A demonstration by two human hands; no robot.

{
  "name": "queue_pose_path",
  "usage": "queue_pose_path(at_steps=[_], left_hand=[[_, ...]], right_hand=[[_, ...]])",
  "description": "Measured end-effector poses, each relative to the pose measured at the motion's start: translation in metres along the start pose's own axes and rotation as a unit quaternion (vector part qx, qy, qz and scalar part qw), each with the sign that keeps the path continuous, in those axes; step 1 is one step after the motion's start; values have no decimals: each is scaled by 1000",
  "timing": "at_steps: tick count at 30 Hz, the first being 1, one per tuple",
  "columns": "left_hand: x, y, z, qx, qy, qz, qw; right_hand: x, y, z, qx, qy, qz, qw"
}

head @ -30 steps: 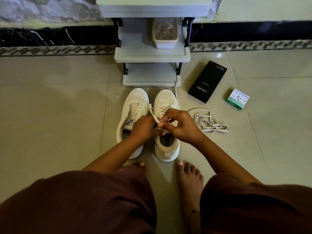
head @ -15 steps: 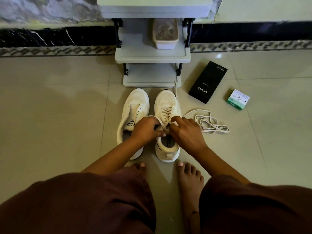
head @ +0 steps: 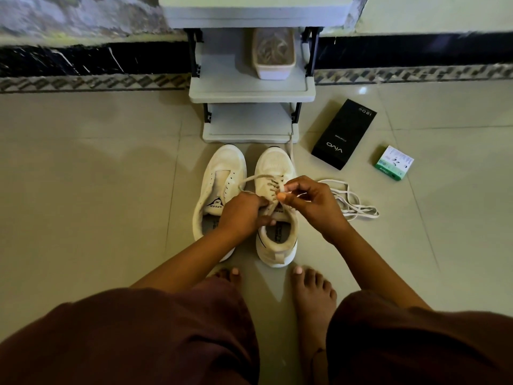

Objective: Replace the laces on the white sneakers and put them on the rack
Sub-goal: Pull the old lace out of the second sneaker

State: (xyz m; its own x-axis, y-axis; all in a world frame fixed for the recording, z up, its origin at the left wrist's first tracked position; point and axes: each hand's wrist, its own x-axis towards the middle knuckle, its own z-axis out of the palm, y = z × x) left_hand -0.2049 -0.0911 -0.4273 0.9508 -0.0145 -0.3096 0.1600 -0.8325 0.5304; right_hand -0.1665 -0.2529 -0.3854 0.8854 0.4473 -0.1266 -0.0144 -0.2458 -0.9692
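a: grips? sneaker position?
b: left hand (head: 244,215) and right hand (head: 311,201) both pinch the lace (head: 266,180) of the right sneaker (head: 274,162), on the floor before the rack (head: 249,93).
a: containers?
b: tub (head: 273,55) on the rack shelf, tangled laces inside.

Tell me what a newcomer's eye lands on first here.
Two hands at centre, working a lace on the right-hand white sneaker: the left hand holds at the eyelets while the right hand pinches a strand. Beside it the other sneaker stands unlaced, and a loose white lace lies coiled on the floor to the right. Beyond, the grey rack holds a small tub, with a black box nearby.
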Motion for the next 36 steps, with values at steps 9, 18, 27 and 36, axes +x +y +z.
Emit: queue_pose_path(at_steps=[9, 18, 27, 36], left_hand=[[-2, 0, 1, -14, 11, -25, 1000], [0, 11, 4, 28, 10, -34, 999], [0, 8, -3, 25, -1, -32, 999], [6, 2, -8, -84, 35, -48, 995]], right_hand=[[-11, 28, 10, -613, -41, -154, 774], [-1, -15, 12, 32, -16, 11, 999], [18, 8, -6, -237, -8, 147, 960], [13, 37, -7, -352, -55, 11, 934]])
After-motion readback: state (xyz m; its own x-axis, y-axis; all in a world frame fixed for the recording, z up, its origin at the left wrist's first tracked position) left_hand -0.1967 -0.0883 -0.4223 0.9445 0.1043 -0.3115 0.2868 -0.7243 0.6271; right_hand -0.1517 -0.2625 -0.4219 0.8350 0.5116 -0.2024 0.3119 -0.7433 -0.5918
